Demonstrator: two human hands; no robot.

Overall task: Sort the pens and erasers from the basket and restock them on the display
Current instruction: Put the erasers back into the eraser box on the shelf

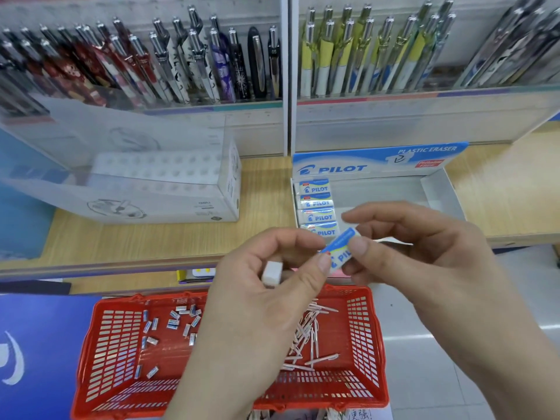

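Above the red basket, the left hand and right hand both pinch an eraser marked PILOT, its long axis slanting up to the right. Behind, a box reads PILOT PLASTIC ERASER, four more erasers lining its left.

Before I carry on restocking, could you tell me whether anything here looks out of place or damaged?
Nothing looks damaged or spilled. The Pilot tray holds only one column of four erasers at its left; the rest is bare. The left hand and right hand pinch a fifth eraser, tilted.
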